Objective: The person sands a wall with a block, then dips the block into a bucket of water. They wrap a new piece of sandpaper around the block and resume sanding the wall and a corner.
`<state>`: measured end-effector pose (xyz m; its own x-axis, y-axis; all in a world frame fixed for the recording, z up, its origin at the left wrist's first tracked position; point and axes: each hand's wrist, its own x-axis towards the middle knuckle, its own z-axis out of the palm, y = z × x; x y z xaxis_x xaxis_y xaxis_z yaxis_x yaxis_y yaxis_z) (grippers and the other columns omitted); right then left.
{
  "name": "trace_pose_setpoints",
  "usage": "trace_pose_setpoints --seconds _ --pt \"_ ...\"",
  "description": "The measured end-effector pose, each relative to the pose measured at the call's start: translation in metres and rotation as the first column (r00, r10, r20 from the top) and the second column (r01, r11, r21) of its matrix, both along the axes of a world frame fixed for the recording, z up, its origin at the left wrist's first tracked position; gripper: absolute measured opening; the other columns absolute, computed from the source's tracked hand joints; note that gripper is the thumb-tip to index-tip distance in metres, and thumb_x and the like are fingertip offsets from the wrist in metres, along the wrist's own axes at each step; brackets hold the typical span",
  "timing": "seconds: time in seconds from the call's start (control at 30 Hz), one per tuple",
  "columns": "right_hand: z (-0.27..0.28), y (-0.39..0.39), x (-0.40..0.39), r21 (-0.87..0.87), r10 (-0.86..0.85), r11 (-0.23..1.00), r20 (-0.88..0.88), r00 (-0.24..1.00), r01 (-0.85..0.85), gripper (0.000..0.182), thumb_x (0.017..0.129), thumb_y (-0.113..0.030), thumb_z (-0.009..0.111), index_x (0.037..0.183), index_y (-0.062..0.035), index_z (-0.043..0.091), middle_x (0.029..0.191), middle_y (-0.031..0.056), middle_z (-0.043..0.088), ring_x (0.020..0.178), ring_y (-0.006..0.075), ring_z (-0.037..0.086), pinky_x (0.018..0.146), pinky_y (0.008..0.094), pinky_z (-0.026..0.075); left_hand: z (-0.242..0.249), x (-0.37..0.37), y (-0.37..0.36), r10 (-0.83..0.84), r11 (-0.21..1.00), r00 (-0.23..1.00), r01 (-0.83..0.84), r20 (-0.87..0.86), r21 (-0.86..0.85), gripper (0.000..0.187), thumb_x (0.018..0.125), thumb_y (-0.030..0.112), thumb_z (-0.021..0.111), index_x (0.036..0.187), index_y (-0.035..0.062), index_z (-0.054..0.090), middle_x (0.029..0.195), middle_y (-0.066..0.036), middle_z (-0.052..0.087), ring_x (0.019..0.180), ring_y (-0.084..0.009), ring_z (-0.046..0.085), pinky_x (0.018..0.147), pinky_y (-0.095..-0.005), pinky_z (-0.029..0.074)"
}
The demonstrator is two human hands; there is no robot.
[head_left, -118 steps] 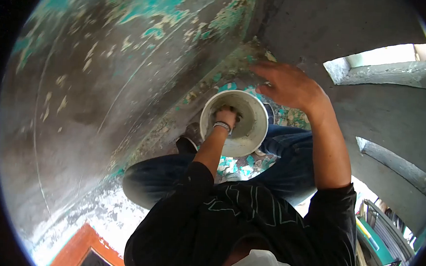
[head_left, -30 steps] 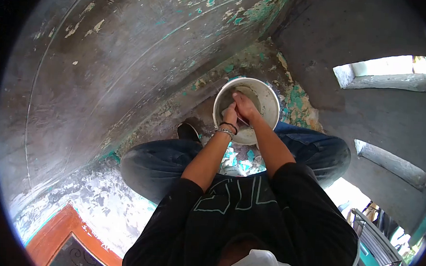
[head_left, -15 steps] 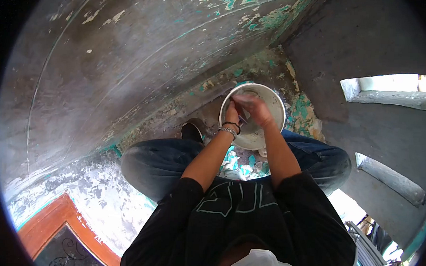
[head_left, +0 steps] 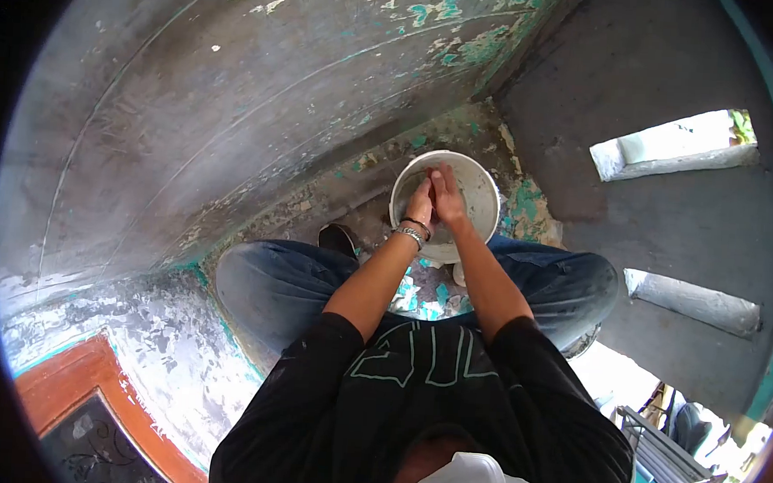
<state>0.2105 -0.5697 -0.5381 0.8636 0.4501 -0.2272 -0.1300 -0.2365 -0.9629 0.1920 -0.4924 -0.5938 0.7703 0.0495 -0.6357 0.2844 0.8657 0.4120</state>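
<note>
So both hands are down in the white bucket (head_left: 485, 190), which sits on the floor (head_left: 537, 197) right between the person's feet, close to the foot of the scraped wall (head_left: 193, 100). The left hand (head_left: 420, 204) and right hand (head_left: 447, 195) are pressed together side by side over the bucket's left half, fingers pointing away from the body toward the far rim. The left wrist has a couple of bracelets (head_left: 411, 233) on it, sitting just over the bucket's near rim.

As for the grip: the hands are closed up against each other, palm edges touching, but I honestly can't tell whether either one is clamped on anything. It's too small and shadowed in there, so maybe there's something between them, maybe not. The bucket itself isn't gripped; neither hand is on the rim, they're inside its mouth. The inside looks smeared grey-white.

Around it, the floor is littered with teal paint flakes (head_left: 423, 291), most of them between the knees and on the bucket's right side. The wall has the same teal paint peeling off up top. The person is squatting in jeans (head_left: 262, 283), and a dark shoe (head_left: 339, 237) pokes out just left of the bucket.
</note>
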Motion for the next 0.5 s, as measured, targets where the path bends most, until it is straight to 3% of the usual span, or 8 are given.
trace_pose_setpoints --seconds 0.07,0.1,0.13,0.2,0.23,0.33,0.43,0.5 --pt "-0.034 0.011 -0.005 -0.393 0.041 0.906 0.449 0.893 0.156 0.058 0.096 -0.042 0.032 0.137 -0.0003 0.033 0.143 0.0225 0.027 0.134 0.0383 0.021 0.110 0.0441 0.017 0.012 0.004 0.009 -0.017 1.000 1.000 0.017 0.025 -0.011 0.042 0.093 0.035 0.043 0.118 0.0040 0.053 0.119 -0.006 0.056 0.109 -0.0192 0.052 0.096 -0.0309 0.039" --pt "-0.010 0.019 -0.018 -0.270 0.071 0.961 0.450 0.890 0.060 0.058 0.097 -0.041 0.029 0.139 -0.0019 0.030 0.145 0.0218 0.023 0.136 0.0385 0.017 0.110 0.0462 0.016 -0.007 0.006 0.023 0.015 0.997 0.986 -0.026 0.164 0.070 0.038 0.091 0.035 0.049 0.115 0.0064 0.055 0.114 -0.006 0.059 0.105 -0.0232 0.056 0.094 -0.0346 0.043" --pt "0.013 0.022 -0.023 -0.269 0.075 0.961 0.455 0.887 0.057 0.058 0.097 -0.041 0.029 0.139 -0.0019 0.030 0.145 0.0218 0.023 0.136 0.0385 0.017 0.110 0.0462 0.016 0.008 0.005 0.036 0.001 0.996 0.989 0.013 0.150 -0.094 0.038 0.092 0.033 0.047 0.117 0.0061 0.054 0.114 -0.006 0.059 0.104 -0.0231 0.057 0.093 -0.0345 0.044" --pt "0.043 0.023 -0.033 -0.341 0.098 0.938 0.415 0.905 0.055 0.061 0.097 -0.044 0.025 0.140 -0.0001 0.027 0.144 0.0224 0.025 0.135 0.0395 0.018 0.110 0.0456 0.016 0.084 -0.003 0.030 0.026 0.999 0.999 -0.027 0.038 0.017 0.039 0.093 0.035 0.044 0.118 0.0061 0.053 0.113 -0.009 0.059 0.101 -0.0242 0.058 0.090 -0.0354 0.045" --pt "0.034 0.020 -0.018 -0.255 0.089 0.965 0.539 0.838 0.062 0.061 0.097 -0.044 0.022 0.141 -0.0031 0.025 0.143 0.0212 0.029 0.134 0.0380 0.022 0.110 0.0397 0.018 0.085 -0.001 0.032 0.023 0.999 0.998 -0.025 0.054 0.025 0.039 0.093 0.035 0.044 0.118 0.0061 0.053 0.113 -0.009 0.059 0.101 -0.0242 0.058 0.090 -0.0354 0.045" --pt "-0.003 0.000 0.016 -0.230 -0.036 0.965 0.351 0.936 0.124 0.057 0.095 -0.044 0.026 0.136 -0.0039 0.033 0.132 0.0240 0.039 0.122 0.0396 0.034 0.104 0.0420 0.026 0.082 0.001 0.035 -0.055 0.994 0.998 0.053 0.026 0.099 0.042 0.093 0.038 0.043 0.117 0.0046 0.052 0.113 -0.011 0.059 0.100 -0.0259 0.058 0.089 -0.0375 0.046" --pt "-0.050 -0.024 0.023 -0.495 0.002 0.864 0.184 0.983 0.091 0.054 0.094 -0.043 0.030 0.131 -0.0048 0.041 0.121 0.0268 0.048 0.111 0.0413 0.047 0.098 0.0443 0.034 0.099 -0.004 0.054 -0.098 0.986 0.977 0.122 0.190 -0.117 0.047 0.093 0.042 0.043 0.115 0.0017 0.052 0.108 -0.013 0.060 0.096 -0.0260 0.059 0.085 -0.0398 0.047" --pt "-0.072 -0.038 0.012 -0.647 0.162 0.758 0.061 0.985 -0.085 0.053 0.093 -0.043 0.032 0.127 -0.0054 0.046 0.114 0.0286 0.055 0.103 0.0424 0.055 0.094 0.0458 0.040 0.128 -0.005 0.058 -0.064 0.982 0.961 0.109 0.270 -0.153 0.044 0.093 0.041 0.044 0.113 0.0028 0.053 0.102 -0.011 0.061 0.090 -0.0231 0.060 0.078 -0.0375 0.049"
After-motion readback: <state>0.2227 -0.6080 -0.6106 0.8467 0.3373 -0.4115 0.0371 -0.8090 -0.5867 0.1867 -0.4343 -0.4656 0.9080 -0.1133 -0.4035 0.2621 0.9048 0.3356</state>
